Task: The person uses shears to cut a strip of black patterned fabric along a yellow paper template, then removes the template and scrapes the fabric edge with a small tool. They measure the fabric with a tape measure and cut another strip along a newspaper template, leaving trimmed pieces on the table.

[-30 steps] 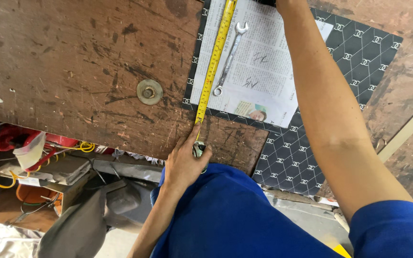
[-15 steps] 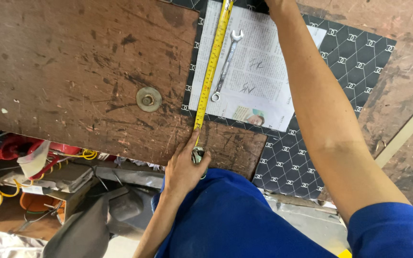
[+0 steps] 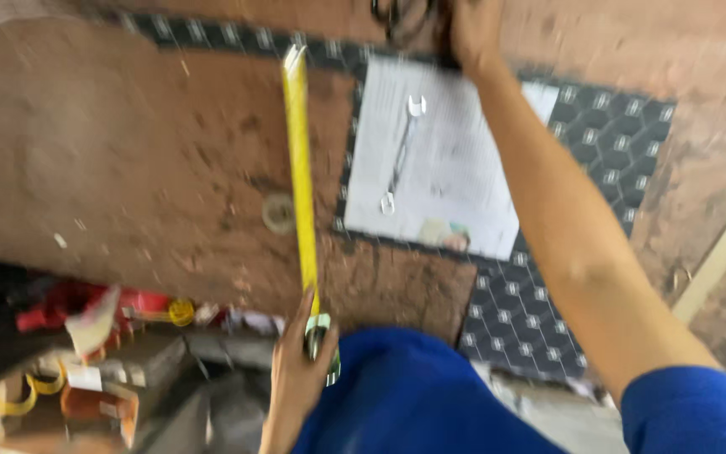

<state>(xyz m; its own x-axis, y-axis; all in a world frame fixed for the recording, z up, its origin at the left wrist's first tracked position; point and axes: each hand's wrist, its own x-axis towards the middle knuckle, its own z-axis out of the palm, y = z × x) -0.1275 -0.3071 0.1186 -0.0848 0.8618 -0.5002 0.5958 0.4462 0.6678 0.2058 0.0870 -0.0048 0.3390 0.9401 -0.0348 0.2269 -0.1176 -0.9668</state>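
Note:
My left hand [image 3: 296, 378] grips the case of a tape measure at the near edge of a worn brown table [image 3: 128, 168]. Its yellow tape [image 3: 298, 168] runs straight up across the table, and the far end lies loose near the dark patterned sheet [image 3: 598, 143]. My right hand [image 3: 474, 29] reaches to the far edge of the white paper [image 3: 455, 168] and touches a dark looped object [image 3: 401, 21]. Blur hides whether it grips that object. A steel spanner [image 3: 402, 151] lies on the paper.
A round metal washer [image 3: 277, 212] sits on the table just left of the tape. Below the table's near edge at the left are red and yellow tools and clutter [image 3: 86, 336]. A pale wooden strip [image 3: 724, 252] lies at the right.
The tape has swung left, off the paper's edge and onto the bare table. My right hand has left the tape's far end. The view has shifted and blurred.

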